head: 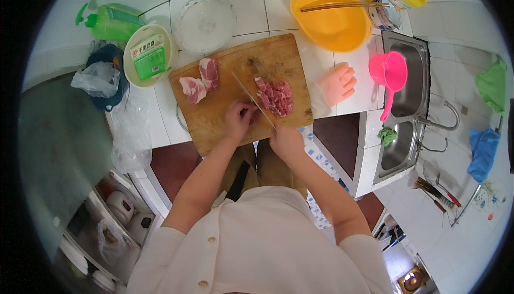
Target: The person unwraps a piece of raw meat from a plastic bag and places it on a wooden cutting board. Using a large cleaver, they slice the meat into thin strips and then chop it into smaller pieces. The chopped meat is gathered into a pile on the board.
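My right hand grips the handle end of a kitchen knife, its thin blade seen nearly edge-on and slanting up to the left across the wooden cutting board. Close to the blade's left side, my left hand has its fingers bent over a small piece of raw meat, mostly hidden by the fingers. Right of the blade lies a pile of cut meat pieces. Two larger chunks, one of fatty meat and one redder piece of meat, rest at the board's upper left.
Behind the board stand a clear plate and a yellow basin with chopsticks across it. A pale bowl holds a green package. A rubber glove lies right, near a pink ladle and the sink.
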### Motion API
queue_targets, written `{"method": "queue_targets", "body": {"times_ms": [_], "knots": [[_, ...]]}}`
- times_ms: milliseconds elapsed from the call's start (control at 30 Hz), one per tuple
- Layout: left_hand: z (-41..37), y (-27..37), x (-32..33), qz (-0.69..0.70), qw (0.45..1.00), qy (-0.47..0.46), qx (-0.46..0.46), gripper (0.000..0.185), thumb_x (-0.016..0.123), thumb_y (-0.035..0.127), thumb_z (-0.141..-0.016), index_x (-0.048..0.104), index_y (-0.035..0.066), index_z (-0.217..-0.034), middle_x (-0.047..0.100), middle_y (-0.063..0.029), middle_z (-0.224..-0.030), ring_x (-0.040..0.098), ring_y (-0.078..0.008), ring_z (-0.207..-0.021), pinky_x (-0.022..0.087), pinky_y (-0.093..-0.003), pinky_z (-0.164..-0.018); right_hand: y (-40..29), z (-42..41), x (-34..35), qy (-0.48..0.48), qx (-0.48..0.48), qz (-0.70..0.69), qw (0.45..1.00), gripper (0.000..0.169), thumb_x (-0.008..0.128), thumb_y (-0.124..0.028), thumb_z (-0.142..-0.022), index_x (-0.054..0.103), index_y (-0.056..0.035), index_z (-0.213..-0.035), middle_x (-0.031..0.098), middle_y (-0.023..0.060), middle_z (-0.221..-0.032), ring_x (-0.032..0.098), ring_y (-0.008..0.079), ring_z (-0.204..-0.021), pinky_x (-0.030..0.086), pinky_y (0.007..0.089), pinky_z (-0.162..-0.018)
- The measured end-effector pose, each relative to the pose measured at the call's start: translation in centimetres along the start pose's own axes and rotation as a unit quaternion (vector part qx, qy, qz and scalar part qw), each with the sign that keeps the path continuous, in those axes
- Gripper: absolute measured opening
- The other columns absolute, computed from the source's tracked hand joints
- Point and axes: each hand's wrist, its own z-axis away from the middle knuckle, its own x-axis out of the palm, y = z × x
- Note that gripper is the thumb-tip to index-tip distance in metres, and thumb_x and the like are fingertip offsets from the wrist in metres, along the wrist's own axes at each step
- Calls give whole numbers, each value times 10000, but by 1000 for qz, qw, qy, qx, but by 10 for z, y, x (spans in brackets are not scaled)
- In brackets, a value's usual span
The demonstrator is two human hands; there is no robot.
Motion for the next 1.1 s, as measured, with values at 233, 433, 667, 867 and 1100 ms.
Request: {"method": "queue_targets", "body": {"times_ms": [233,433,667,867,1100], "knots": [[-2,12,-9,-38,999,-21,21,112,705,92,-710,618,24,-731,584,-111,-807,581,-284,-769,467,-354,-659,1,4,13,27,-10,-27,999,219,540,-194,-804,618,-50,-948,616,223,-724,607,394,-679,485,485,-609],[-1,14,-2,9,999,19,37,105,708,49,-709,615,11,-738,581,-97,-793,584,-251,-738,472,-328,-633,14,-8,17,41,-12,-36,998,229,537,-231,-826,613,-33,-912,610,216,-699,596,402,-669,475,488,-611],[1,13,-2,5,998,39,42,114,720,42,-701,621,4,-742,577,-98,-784,580,-242,-735,466,-312,-635,14,-5,5,82,-22,-88,992,215,545,-225,-817,608,-22,-851,603,223,-686,598,392,-657,474,487,-600],[3,11,-2,-16,999,41,24,114,725,53,-691,634,14,-747,575,-105,-776,577,-256,-736,459,-322,-639,8,11,11,77,-30,-67,994,197,546,-208,-819,620,-44,-897,605,208,-663,604,372,-626,481,469,-578],[3,7,-1,0,998,46,34,98,714,72,-697,637,28,-738,585,-111,-779,572,-276,-728,457,-341,-642,13,33,6,38,-6,-27,999,205,540,-164,-797,612,-59,-958,611,205,-669,610,363,-624,489,459,-571]]}}
